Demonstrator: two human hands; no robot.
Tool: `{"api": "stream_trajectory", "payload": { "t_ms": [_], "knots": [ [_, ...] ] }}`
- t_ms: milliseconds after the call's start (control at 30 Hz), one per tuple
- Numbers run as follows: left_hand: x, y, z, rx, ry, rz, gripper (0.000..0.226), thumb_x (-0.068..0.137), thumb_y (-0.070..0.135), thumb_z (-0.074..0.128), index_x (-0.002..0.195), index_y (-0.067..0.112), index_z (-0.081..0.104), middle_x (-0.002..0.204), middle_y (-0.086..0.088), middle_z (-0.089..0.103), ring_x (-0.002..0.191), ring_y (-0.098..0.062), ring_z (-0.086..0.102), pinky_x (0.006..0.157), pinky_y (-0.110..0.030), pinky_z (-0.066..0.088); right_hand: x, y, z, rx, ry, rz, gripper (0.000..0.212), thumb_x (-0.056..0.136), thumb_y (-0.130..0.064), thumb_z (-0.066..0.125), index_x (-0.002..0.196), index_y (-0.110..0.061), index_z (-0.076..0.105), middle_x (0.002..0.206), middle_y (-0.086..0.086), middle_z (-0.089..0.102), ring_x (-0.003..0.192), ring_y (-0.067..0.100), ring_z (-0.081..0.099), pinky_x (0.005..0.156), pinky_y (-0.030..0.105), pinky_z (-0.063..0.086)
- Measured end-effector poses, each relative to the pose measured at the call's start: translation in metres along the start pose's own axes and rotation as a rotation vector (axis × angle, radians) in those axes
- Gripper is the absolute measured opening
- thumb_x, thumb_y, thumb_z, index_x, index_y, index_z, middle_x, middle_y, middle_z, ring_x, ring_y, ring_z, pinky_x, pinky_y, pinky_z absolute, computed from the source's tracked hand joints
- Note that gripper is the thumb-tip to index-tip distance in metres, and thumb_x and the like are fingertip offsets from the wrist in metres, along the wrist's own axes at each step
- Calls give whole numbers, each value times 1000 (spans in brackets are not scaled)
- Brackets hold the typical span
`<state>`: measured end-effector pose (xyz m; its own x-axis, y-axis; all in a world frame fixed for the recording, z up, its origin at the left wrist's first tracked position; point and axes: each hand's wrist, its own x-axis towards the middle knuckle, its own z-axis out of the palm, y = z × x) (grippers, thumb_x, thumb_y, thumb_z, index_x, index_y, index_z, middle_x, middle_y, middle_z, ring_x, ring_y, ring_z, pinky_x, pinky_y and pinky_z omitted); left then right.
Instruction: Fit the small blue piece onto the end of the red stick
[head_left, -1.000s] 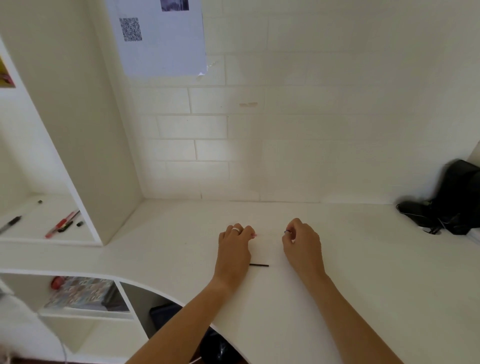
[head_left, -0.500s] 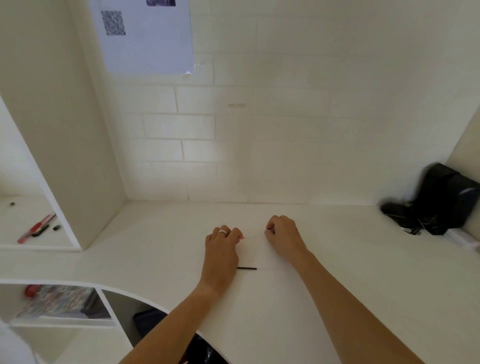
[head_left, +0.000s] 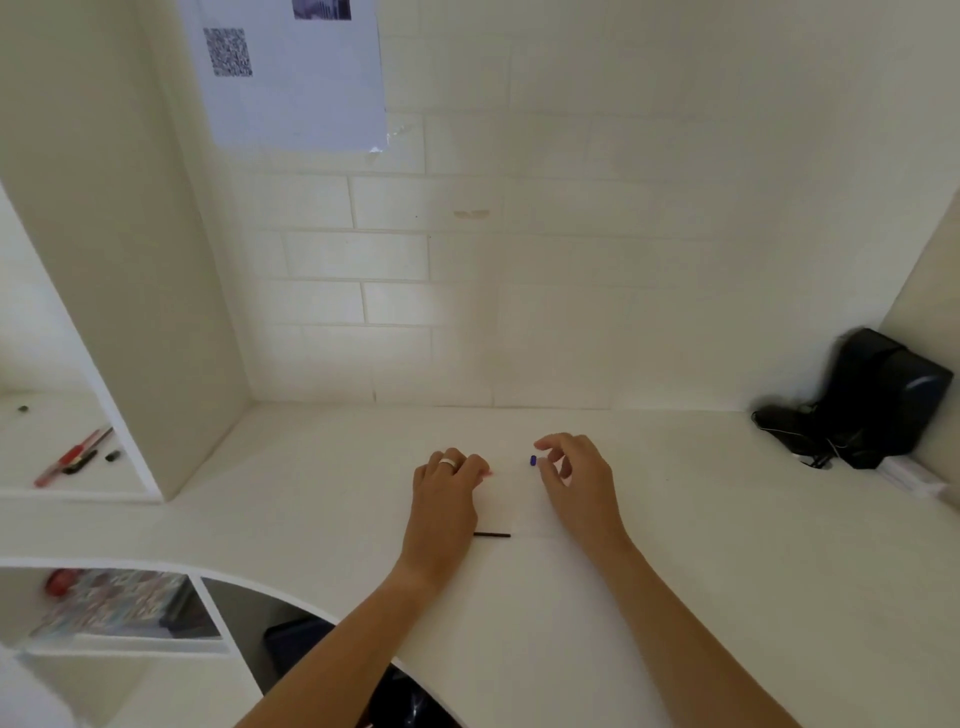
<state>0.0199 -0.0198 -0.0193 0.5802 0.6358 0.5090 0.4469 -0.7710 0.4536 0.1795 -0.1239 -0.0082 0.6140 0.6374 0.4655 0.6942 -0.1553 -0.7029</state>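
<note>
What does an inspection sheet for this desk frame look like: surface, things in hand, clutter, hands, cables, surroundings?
Surface: white desk, bare around the hands.
Things in hand: small blue piece at the right fingertips; pink bit at the left fingertips; thin black stick lying between the wrists.
Clutter: black bag far right; red pen on the side shelf.
Hands: left hand curled, knuckles up, ring on; right hand pinching the blue piece.
Cables: thin cord by the bag, unclear.
Surroundings: white brick wall, sheet with QR code.
</note>
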Motion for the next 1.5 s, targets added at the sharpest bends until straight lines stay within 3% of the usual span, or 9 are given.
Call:
{"api": "stream_trajectory", "payload": {
  "t_ms": [133, 233, 500, 667, 767, 900, 1100, 1233, 1500],
  "knots": [
    [2, 6, -7, -67, -9, 72, 25, 94, 6, 53, 104, 25, 64, 95, 8, 56, 94, -6, 34, 89, -25, 37, -20, -10, -9, 55, -24, -74, 16, 91, -21, 70, 104, -30, 73, 96, -15, 65, 76, 9, 59, 71, 10, 43],
    [-2, 5, -5, -61, -37, 113, 23, 94, 19, 44, 104, 28, 63, 95, 10, 55, 99, -11, 44, 90, -24, 37, -23, -11, -13, 106, -12, -50, 8, 89, -20, 72, 91, -27, 75, 89, -14, 68, 73, 11, 59, 66, 10, 41],
    [-2, 7, -4, -35, -3, 135, 19, 94, 18, 48, 100, 27, 64, 93, 10, 55, 96, -10, 45, 91, -26, 36, -25, -7, -12, 93, -5, -51, 11, 89, -11, 69, 84, -20, 71, 82, -11, 65, 75, 10, 58, 65, 11, 40],
    [-1, 4, -4, 50, 49, 42, 35, 83, -7, 58, 99, 24, 62, 93, 8, 54, 94, -14, 47, 85, -17, 22, -22, -3, -9, 41, 82, 15, 17, 91, -5, 61, 89, -23, 62, 91, -7, 61, 76, 8, 56, 68, 7, 40],
    [-2, 3, -4, 74, 45, 24, 42, 78, -11, 56, 101, 23, 62, 95, 8, 54, 95, -15, 47, 84, -16, 21, -26, -7, -8, -13, 19, -36, 20, 91, -9, 63, 104, -25, 62, 100, -11, 60, 82, 6, 54, 76, 3, 38],
    [-2, 5, -4, 90, 55, 36, 51, 68, -18, 54, 101, 20, 63, 97, 5, 56, 97, -17, 47, 86, -16, 23, -26, -5, -4, -118, -33, -165, 13, 95, -19, 62, 101, -27, 70, 97, -13, 62, 88, 6, 54, 80, 13, 43],
    [-4, 2, -7, 100, 206, -124, 61, 58, -26, 47, 105, 9, 65, 111, -10, 59, 112, -29, 49, 101, -33, 38, -24, -1, -7, -119, 136, 15, 17, 95, -6, 58, 89, -18, 69, 93, -6, 58, 88, 13, 50, 76, 6, 36],
    [-5, 1, -10, 186, 221, -241, 59, 58, -21, 48, 106, 11, 62, 106, -9, 58, 103, -29, 53, 102, -40, 34, -25, 0, -7, -143, 195, 164, 15, 94, -4, 58, 89, -13, 69, 94, 0, 55, 91, 21, 54, 70, 22, 39],
    [-4, 3, -8, 190, 153, -151, 61, 57, -19, 46, 104, 15, 63, 101, -2, 58, 98, -23, 54, 100, -37, 31, -23, 2, -5, -188, 140, 214, 15, 93, -5, 59, 87, -10, 71, 92, 4, 57, 92, 25, 55, 72, 28, 41]
  ]
}}
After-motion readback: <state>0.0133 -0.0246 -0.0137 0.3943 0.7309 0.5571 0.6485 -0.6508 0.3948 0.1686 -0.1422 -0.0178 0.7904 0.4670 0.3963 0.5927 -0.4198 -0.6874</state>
